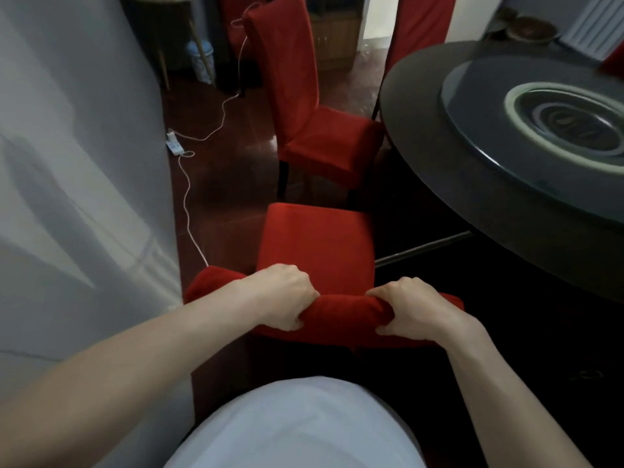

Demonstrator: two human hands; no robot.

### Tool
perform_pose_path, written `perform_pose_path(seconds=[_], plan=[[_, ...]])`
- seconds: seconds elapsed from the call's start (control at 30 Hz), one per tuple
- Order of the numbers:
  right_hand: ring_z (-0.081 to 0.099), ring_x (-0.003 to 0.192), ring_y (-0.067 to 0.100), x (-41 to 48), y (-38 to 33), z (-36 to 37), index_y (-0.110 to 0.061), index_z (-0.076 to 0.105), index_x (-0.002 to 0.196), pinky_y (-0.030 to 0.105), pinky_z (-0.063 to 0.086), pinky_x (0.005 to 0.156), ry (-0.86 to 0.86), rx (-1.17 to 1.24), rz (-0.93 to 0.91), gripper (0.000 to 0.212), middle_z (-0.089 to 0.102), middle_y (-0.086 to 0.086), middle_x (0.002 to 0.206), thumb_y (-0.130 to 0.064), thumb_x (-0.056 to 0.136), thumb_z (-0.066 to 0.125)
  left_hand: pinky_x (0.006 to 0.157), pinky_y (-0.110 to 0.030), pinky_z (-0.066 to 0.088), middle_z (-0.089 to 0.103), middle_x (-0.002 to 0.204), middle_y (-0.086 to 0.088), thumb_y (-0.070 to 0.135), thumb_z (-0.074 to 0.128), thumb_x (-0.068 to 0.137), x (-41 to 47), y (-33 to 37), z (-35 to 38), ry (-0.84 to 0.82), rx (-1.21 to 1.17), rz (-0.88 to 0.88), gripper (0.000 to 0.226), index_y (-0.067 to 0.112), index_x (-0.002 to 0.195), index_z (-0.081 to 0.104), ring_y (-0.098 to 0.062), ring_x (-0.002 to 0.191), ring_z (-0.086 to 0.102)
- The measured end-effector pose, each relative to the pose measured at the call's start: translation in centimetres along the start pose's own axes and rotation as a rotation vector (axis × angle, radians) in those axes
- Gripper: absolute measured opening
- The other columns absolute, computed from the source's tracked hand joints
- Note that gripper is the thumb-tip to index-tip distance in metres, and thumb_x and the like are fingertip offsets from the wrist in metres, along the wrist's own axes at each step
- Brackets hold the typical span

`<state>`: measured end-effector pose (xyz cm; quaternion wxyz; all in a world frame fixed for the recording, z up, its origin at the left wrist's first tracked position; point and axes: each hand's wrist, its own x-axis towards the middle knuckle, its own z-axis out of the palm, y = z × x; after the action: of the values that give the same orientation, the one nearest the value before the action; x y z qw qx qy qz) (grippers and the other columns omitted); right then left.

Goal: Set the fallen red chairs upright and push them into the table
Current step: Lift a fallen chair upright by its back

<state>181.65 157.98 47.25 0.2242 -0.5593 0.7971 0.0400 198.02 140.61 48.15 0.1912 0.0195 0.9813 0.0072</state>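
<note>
While both hands gripped the top of its backrest, the near chair [317, 244] stood upright w/ its seat facing away from the person, beside the table [439, 157] and not yet tucked under. The left hand [283, 297] was curled over the rail near the left end, fingers wrapped down the front, thumb behind. The right hand [415, 309] did the same toward the right end, pinching the red cover against the frame. Both fists were tight on the rail, none spread.

A 2nd chair [320, 136] stood further on, seat edge just at the table rim. A 3rd red back [422, 25] showed beyond.

The step looked like turning and pushing the near chair in. Best done w/ even pressure from both hands, swinging the seat toward the table, keeping the legs low so they don't catch. The white cable [187, 204] ran along the floor by the wall [84, 163], near the chair's left side, so steer clear of it. The grip may slip if only fabric is held.
</note>
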Motion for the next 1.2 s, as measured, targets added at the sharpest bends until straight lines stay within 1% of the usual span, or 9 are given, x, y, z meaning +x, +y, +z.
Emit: perform_pose_path(seconds=[0.17,0.33,0.5,0.6,0.7,0.77,0.97,1.1,1.2], plan=[[0.064,0.086,0.007,-2.6,-0.8,1.3,-0.036,0.064,0.103,0.029,0.052,0.08,0.026,0.08,0.105,0.032,0.068,-0.014,0.088,-0.038,0.073,0.074,0.072,-0.032,0.047,0.068,0.098,-0.003,0.037,0.061,0.085,0.7,0.2,-0.4,-0.005,0.08,0.125,0.029,0.019,0.108,0.064,-0.025,0.088,0.065],[0.063,0.085,0.006,-4.2,-2.1,1.4,-0.04,0.062,0.111,0.023,0.046,0.076,0.103,0.139,0.187,0.036,0.067,-0.016,0.09,-0.036,0.077,0.075,0.076,-0.035,0.051,0.068,0.097,-0.002,0.037,0.061,0.085,1.3,-0.9,-1.5,0.033,0.132,0.226,0.03,0.021,0.11,0.063,-0.023,0.089,0.066],[0.064,0.087,0.01,-5.3,-2.5,2.6,-0.04,0.059,0.111,0.028,0.05,0.079,0.115,0.175,0.293,0.035,0.068,-0.013,0.091,-0.036,0.079,0.072,0.077,-0.036,0.051,0.069,0.099,-0.004,0.036,0.06,0.085,3.8,-1.2,-1.8,0.032,0.22,0.333,0.032,0.02,0.113,0.062,-0.027,0.091,0.066],[0.064,0.091,0.017,-5.1,-2.0,2.9,-0.039,0.058,0.108,0.03,0.047,0.074,0.129,0.183,0.362,0.033,0.068,-0.011,0.093,-0.036,0.078,0.072,0.077,-0.037,0.05,0.069,0.101,-0.006,0.035,0.061,0.084,6.0,-1.3,-2.0,0.031,0.267,0.363,0.033,0.02,0.113,0.062,-0.03,0.093,0.066],[0.064,0.092,0.019,-4.7,-1.7,2.8,-0.038,0.058,0.107,0.031,0.045,0.073,0.153,0.193,0.409,0.034,0.068,-0.01,0.092,-0.037,0.077,0.073,0.075,-0.035,0.048,0.069,0.099,-0.006,0.036,0.061,0.082,7.8,-2.0,-2.6,0.06,0.304,0.407,0.031,0.022,0.11,0.063,-0.03,0.092,0.066],[0.064,0.091,0.019,-4.4,-1.5,2.8,-0.038,0.058,0.108,0.031,0.045,0.074,0.165,0.201,0.435,0.035,0.069,-0.01,0.091,-0.038,0.077,0.073,0.074,-0.035,0.048,0.07,0.098,-0.005,0.037,0.061,0.082,8.8,-2.5,-2.9,0.069,0.317,0.434,0.032,0.022,0.11,0.063,-0.03,0.092,0.066],[0.063,0.084,0.012,-3.8,-0.8,2.3,-0.037,0.059,0.103,0.03,0.049,0.079,0.175,0.23,0.485,0.028,0.064,-0.015,0.082,-0.036,0.079,0.073,0.08,-0.037,0.052,0.069,0.1,-0.004,0.036,0.062,0.083,11.1,-3.2,-3.5,0.079,0.316,0.479,0.035,0.022,0.115,0.064,-0.028,0.093,0.066],[0.063,0.085,0.012,-3.1,-0.3,1.8,-0.037,0.059,0.105,0.027,0.044,0.075,0.192,0.233,0.493,0.03,0.066,-0.014,0.086,-0.035,0.08,0.074,0.08,-0.036,0.051,0.069,0.1,-0.004,0.037,0.062,0.083,12.0,-3.9,-3.8,0.087,0.334,0.489,0.036,0.021,0.116,0.063,-0.028,0.094,0.066],[0.063,0.087,0.012,-2.4,0.2,1.3,-0.037,0.059,0.106,0.028,0.048,0.079,0.189,0.246,0.498,0.03,0.067,-0.013,0.089,-0.034,0.08,0.073,0.081,-0.037,0.052,0.069,0.1,-0.005,0.038,0.062,0.083,12.8,-4.6,-4.2,0.085,0.324,0.485,0.036,0.022,0.116,0.063,-0.028,0.093,0.065]])
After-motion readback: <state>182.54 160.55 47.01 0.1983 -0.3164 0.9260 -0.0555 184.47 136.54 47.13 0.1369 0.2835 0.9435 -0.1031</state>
